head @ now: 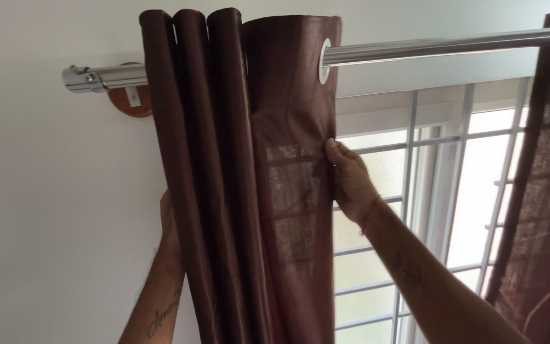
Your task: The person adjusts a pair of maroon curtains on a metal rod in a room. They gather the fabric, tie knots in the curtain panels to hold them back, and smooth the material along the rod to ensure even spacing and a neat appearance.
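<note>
Seen from below, looking up at a window. Brown curtain (249, 159) hanging from a shiny metal rod (440, 46) by round eyelets, gathered into tight vertical folds at the rod's left end, just beside the chrome end cap (84, 79). Rod fixed to a white wall (46, 210) by a round reddish-brown bracket (132, 99), partly hidden behind the leftmost fold. One eyelet (324, 60) showing at the curtain's right edge, threaded on the rod.

Right hand (350, 185) raised from the lower right, pinching the curtain's right edge between thumb and fingers, a little below the visible eyelet; fingertips tucked behind the fabric, thumb on the front. Thin thread band round that wrist, a small tattoo on the forearm.

Left hand (168, 223) raised from the lower left, against the outer left fold of the curtain, mostly hidden behind the cloth; cannot tell whether those fingers are closed on the fabric or only resting flat against it. Script tattoo along the left forearm.

Behind the curtain, to the right, a window (472, 191) with white frame and a white metal grille of bars, frosted panes bright with daylight. Light shining through the thinner lower part of the curtain's right panel. Second brown curtain (545, 191) hanging at the rod's right end, along the picture's right edge, well apart from both hands.
</note>
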